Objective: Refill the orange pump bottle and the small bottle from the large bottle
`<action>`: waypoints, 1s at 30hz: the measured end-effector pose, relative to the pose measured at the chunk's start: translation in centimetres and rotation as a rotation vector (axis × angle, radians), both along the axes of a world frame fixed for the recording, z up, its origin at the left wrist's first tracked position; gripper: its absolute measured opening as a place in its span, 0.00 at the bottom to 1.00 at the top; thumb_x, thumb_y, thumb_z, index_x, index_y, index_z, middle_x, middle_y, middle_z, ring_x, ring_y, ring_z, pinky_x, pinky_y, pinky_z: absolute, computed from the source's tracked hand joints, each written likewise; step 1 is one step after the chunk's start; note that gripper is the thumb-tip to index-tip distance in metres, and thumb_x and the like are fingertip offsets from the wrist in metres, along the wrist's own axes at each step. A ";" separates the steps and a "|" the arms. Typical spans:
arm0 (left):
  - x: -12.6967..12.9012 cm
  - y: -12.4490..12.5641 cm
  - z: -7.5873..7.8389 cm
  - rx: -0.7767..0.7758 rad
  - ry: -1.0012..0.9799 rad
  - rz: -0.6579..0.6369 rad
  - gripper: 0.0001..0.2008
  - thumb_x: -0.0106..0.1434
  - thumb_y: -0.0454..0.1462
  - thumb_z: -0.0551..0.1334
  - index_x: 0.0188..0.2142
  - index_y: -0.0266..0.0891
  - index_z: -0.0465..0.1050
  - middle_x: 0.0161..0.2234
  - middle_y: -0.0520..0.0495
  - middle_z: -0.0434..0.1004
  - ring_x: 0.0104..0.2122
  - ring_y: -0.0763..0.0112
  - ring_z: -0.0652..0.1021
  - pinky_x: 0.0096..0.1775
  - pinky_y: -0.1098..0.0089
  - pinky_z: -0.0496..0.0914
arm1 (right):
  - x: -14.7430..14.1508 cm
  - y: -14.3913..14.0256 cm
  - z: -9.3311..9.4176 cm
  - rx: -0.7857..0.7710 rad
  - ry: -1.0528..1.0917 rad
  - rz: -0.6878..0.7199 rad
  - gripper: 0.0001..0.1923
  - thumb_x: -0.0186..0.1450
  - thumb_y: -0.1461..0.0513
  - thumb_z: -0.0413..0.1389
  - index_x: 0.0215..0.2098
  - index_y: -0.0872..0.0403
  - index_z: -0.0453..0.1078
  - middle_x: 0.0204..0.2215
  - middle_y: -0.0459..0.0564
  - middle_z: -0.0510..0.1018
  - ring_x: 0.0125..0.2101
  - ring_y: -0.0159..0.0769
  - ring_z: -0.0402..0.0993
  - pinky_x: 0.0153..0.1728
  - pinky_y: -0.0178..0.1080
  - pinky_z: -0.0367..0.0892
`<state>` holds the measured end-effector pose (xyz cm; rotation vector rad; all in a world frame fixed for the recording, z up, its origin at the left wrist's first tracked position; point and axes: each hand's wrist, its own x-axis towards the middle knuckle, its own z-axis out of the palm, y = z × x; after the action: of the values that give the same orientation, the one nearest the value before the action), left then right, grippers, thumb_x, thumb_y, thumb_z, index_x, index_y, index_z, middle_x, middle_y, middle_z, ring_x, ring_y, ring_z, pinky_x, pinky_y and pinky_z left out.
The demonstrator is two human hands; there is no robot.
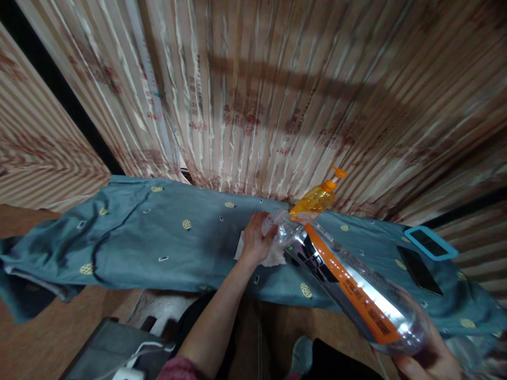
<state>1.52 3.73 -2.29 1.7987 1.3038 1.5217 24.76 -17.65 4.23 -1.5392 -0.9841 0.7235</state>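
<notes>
My right hand (431,359) grips the base of a large clear plastic bottle (348,279) with an orange and black label, held tilted with its neck pointing away from me. At that neck my left hand (255,240) is closed around the bottle's mouth, with a white tissue (273,256) under and partly inside my fingers. The cap is not visible. Both hands work over a table covered with a blue-grey patterned cloth (158,243).
An orange pump dispenser bottle (319,198) stands on the table just behind the clear bottle's neck. A dark phone (420,270) and a phone in a blue case (431,243) lie at the right. Striped curtains (277,95) hang behind. A grey box (106,353) sits below left.
</notes>
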 end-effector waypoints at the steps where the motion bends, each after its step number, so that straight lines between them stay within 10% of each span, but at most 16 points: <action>1: 0.0 0.0 0.0 -0.001 0.002 -0.001 0.13 0.68 0.43 0.60 0.46 0.38 0.73 0.41 0.42 0.79 0.43 0.58 0.80 0.46 0.59 0.74 | 0.4 0.0 -0.3 0.002 -0.001 0.000 0.44 0.56 0.43 0.66 0.65 0.50 0.64 0.62 0.54 0.73 0.64 0.58 0.67 0.59 0.47 0.66; 16: 0.0 0.0 0.1 0.010 -0.007 -0.006 0.13 0.68 0.43 0.60 0.46 0.38 0.73 0.41 0.42 0.79 0.44 0.57 0.80 0.47 0.58 0.74 | -0.4 0.0 0.0 0.057 0.052 -0.011 0.45 0.50 0.45 0.71 0.63 0.47 0.67 0.61 0.47 0.75 0.61 0.47 0.71 0.55 0.31 0.67; 30: -0.1 0.1 -0.1 -0.010 0.016 -0.003 0.13 0.67 0.43 0.60 0.47 0.38 0.73 0.42 0.42 0.79 0.43 0.58 0.80 0.46 0.60 0.74 | 3.6 -0.1 -1.7 0.023 -0.028 0.136 0.43 0.53 0.52 0.71 0.65 0.46 0.67 0.61 0.51 0.76 0.61 0.54 0.71 0.54 0.39 0.72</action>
<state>1.45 3.86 -2.37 1.8092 1.3133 1.4997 28.36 -17.78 2.54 -1.4767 -1.1227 0.7845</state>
